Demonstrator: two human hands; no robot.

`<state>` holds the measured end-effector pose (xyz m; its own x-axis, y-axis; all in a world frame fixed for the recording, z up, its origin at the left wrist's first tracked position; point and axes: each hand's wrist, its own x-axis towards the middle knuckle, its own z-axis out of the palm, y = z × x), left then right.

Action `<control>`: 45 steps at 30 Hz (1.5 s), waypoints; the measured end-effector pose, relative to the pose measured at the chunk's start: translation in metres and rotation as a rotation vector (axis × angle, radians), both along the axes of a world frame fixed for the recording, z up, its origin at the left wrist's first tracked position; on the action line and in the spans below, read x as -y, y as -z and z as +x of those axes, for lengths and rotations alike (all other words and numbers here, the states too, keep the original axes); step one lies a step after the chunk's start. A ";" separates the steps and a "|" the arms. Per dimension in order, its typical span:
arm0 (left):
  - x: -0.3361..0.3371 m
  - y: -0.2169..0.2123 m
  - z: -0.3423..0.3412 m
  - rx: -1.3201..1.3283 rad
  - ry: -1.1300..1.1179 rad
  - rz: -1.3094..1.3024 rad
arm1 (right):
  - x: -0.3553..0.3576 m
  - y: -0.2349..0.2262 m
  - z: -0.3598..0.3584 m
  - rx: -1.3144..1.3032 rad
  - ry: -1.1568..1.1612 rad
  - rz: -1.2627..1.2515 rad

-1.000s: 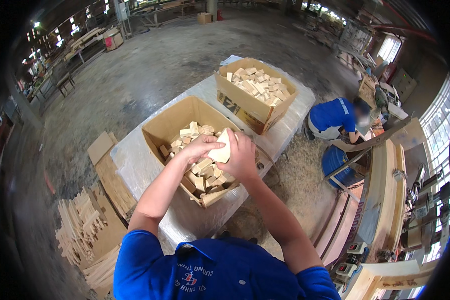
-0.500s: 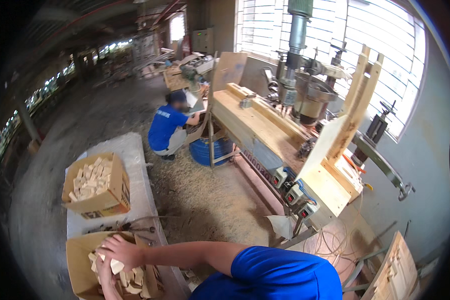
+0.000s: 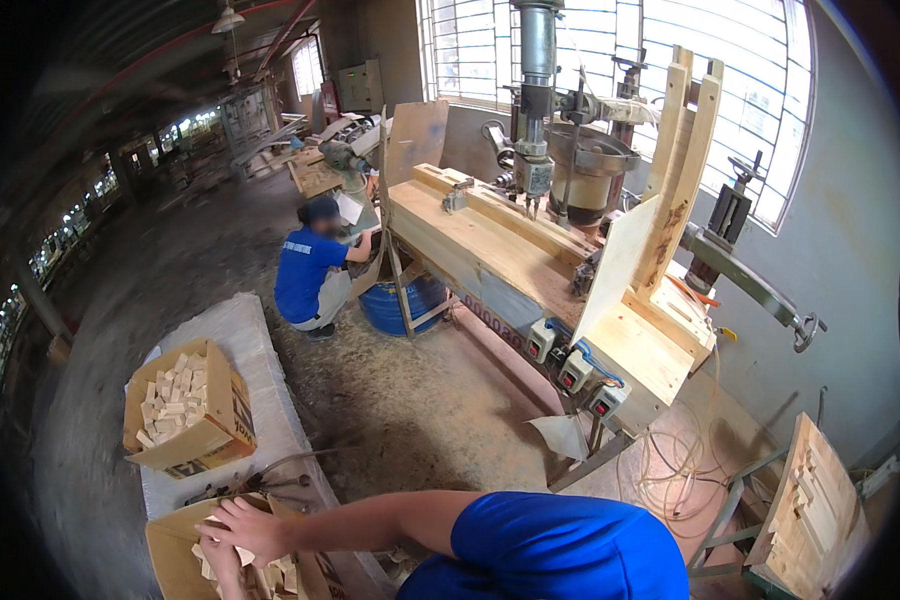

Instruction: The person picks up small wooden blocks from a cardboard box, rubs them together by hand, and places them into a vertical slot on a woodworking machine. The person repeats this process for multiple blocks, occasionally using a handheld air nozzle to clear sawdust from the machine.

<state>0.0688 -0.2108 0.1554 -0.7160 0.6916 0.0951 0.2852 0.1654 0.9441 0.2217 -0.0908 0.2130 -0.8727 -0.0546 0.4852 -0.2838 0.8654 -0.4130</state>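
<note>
Both of my hands are over the near cardboard box (image 3: 175, 548) at the lower left, which has pale wooden blocks (image 3: 288, 575) in it. My right hand (image 3: 250, 527) reaches across from the right, its fingers curled over the top of a small wooden block (image 3: 243, 556). Just below, my left hand (image 3: 222, 563) comes up from the lower edge, fingers bent around the near side of the same block. The hands nearly touch. Fingers hide much of the block, and the lower edge cuts off part of the box.
Farther back stands another box of wooden blocks (image 3: 175, 400) on a pale sheet (image 3: 240, 345). A drilling machine (image 3: 535, 150) rises over a long wooden bench (image 3: 490, 225) with switch boxes (image 3: 575, 370). A co-worker in blue (image 3: 310, 265) crouches beside a blue drum (image 3: 400, 305). Hoses (image 3: 680, 465) lie at right.
The head view has shifted, so the near box and my hands sit lower in the picture. Both hands stay together at the block, with only slight finger movement.
</note>
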 end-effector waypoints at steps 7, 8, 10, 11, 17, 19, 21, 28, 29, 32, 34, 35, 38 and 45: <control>0.019 0.010 0.008 0.827 0.021 0.350 | 0.010 0.039 -0.030 -0.132 -0.019 0.064; 0.026 -0.023 -0.011 0.790 0.093 0.267 | 0.011 0.038 -0.054 -0.170 -0.013 0.030; 0.041 -0.014 -0.035 0.962 0.132 0.266 | 0.020 0.055 -0.077 -0.235 -0.131 -0.216; 0.044 0.005 -0.055 0.949 0.179 0.266 | 0.022 0.064 -0.092 -0.197 -0.161 -0.208; 0.096 0.023 -0.084 1.016 0.022 0.164 | 0.093 0.067 -0.123 -0.093 -0.068 -0.050; 0.112 0.019 -0.085 1.003 0.038 0.212 | 0.108 0.062 -0.123 -0.094 -0.081 -0.058; 0.121 0.022 -0.086 0.957 0.027 0.227 | 0.117 0.061 -0.127 -0.107 -0.079 -0.042; 0.124 0.011 -0.086 0.861 -0.018 0.183 | 0.125 0.060 -0.136 -0.134 -0.066 -0.020; 0.127 0.012 -0.087 0.856 -0.016 0.187 | 0.127 0.059 -0.137 -0.132 -0.069 -0.027; 0.129 0.015 -0.087 0.846 -0.037 0.197 | 0.129 0.059 -0.134 -0.107 -0.077 -0.033; 0.132 0.015 -0.086 0.933 0.037 0.275 | 0.127 0.058 -0.132 -0.127 -0.068 -0.044; 0.133 0.013 -0.085 0.976 0.077 0.314 | 0.127 0.058 -0.131 -0.138 -0.062 -0.049; 0.141 0.010 -0.081 1.062 0.152 0.389 | 0.129 0.056 -0.134 -0.133 0.004 -0.212; 0.146 0.013 -0.087 0.999 0.252 0.341 | 0.133 0.055 -0.132 -0.175 -0.060 -0.164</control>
<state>-0.0185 -0.3573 0.1426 -0.4179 0.8770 -0.2372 -0.6489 -0.1054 0.7535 0.0894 -0.2234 0.1580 -0.7721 -0.0118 0.6353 -0.4122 0.7702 -0.4867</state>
